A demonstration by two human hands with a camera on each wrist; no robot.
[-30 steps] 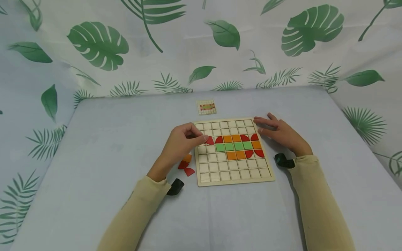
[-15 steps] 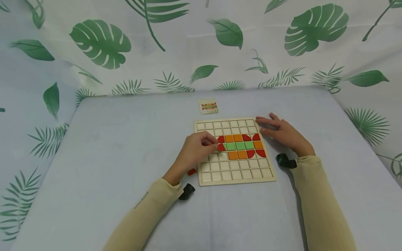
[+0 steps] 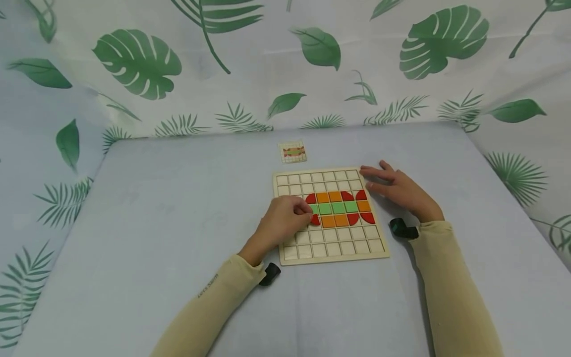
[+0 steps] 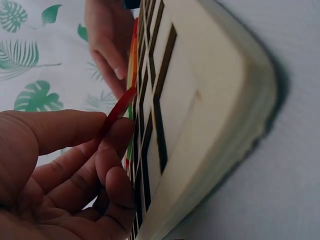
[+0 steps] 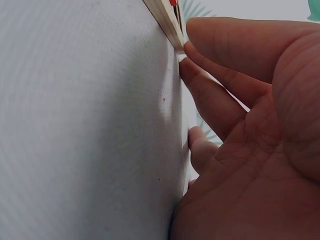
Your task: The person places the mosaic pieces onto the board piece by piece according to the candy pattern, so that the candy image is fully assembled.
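A wooden grid board (image 3: 334, 260) lies on the table, with red quarter-circle, orange square and green square tiles in its middle rows. Between thumb and fingertips my left hand (image 3: 285, 220) pinches a red quarter-circle tile (image 4: 116, 111), close over the left end of the lower coloured row. That tile (image 3: 315, 219) shows just past the fingertips in the head view. At the board's right side, my right hand (image 3: 399, 191) rests with fingers extended, fingertips at the far right corner. The right wrist view shows its fingers (image 5: 212, 100) beside the board's edge (image 5: 167, 25).
A small pattern card (image 3: 293, 151) with a similar coloured design lies behind the board. Black wrist devices (image 3: 269, 274) show at both cuffs. A leaf-printed cloth (image 3: 312, 74) hangs behind the pale table (image 3: 178, 208).
My left hand has moved right and nearer over the board, carrying the red tile from the upper coloured row to the lower one. It now covers the loose tiles' spot. My right hand stays put.
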